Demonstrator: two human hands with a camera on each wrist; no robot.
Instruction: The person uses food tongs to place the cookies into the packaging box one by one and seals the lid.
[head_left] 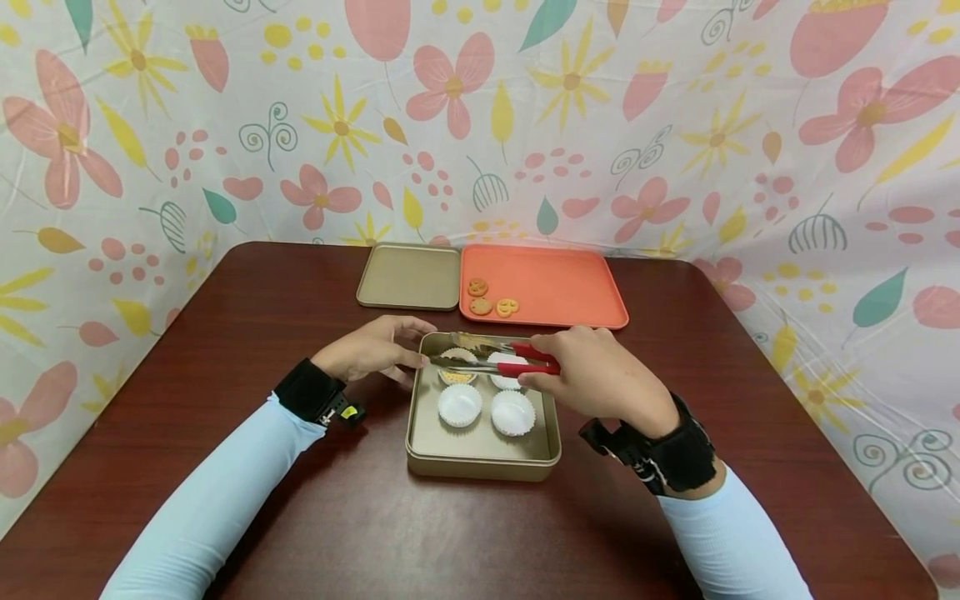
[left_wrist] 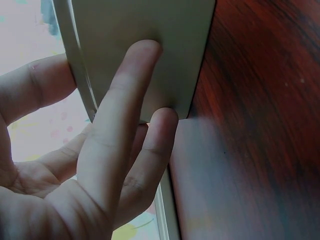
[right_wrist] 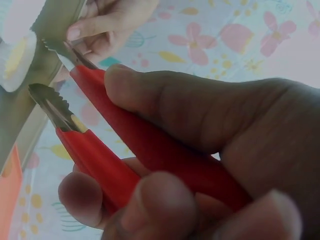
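Note:
My right hand (head_left: 596, 375) grips metal tongs (right_wrist: 117, 117) by their red handles. The tong arms are spread apart above a gold rectangular tin (head_left: 487, 468), with no cookie seen between their tips. White paper baking cups (head_left: 460, 405) stand inside the tin, two in front and two behind, partly covered by the tongs. Yellowish cookie pieces (head_left: 457, 377) lie in the back left cup. My left hand (head_left: 371, 350) is at the tin's back left corner. In the left wrist view its fingertips (left_wrist: 145, 52) press the tin's outer wall, fingers nearly straight.
An orange tray (head_left: 547, 283) lies behind the tin, with a round cookie (head_left: 481, 306) and two pretzel-shaped cookies (head_left: 507, 307) near its left front corner. Beside it sits a flat gold lid (head_left: 412, 277). A patterned cloth (head_left: 480, 125) hangs behind the dark wooden table (head_left: 300, 533).

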